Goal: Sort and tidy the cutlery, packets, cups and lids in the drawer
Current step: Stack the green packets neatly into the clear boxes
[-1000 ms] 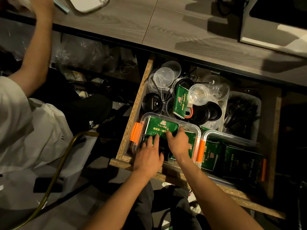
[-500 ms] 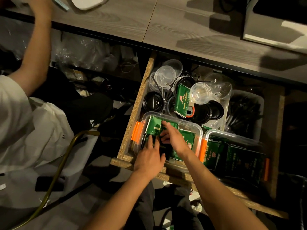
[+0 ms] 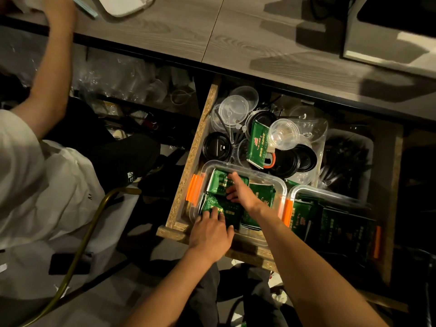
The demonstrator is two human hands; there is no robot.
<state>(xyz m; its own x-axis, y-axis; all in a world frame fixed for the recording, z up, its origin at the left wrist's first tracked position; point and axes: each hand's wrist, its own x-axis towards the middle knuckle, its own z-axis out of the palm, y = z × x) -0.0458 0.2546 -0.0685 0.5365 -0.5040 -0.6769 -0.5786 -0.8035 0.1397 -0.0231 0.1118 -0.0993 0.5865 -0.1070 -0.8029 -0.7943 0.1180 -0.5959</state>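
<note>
An open chipboard drawer sits pulled out below a grey wood-grain surface. At its front left stands a clear plastic container with orange clips, filled with flat green foil packets.

The person's left hand lies at the container's near edge, its fingers spread fairly straight and pressing down on the nearest green packet; it grasps nothing. The right hand reaches in from the right, fingers extended over the far-left green packet, touching its top; whether the thumb pinches the packet's edge cannot be told.

Just beside this container, to the right, stands a second clear container with orange clips, holding darker green packets.

Behind both containers lies a jumble: round black plastic lids, clear round lids, a small clear plastic cup tilted on its side, and 1 green packet leaning upright among them. At the far right of the drawer a translucent bin holds dark cutlery, too dim to make out.

On the left a second person in a white shirt reaches an arm up to the surface.
</note>
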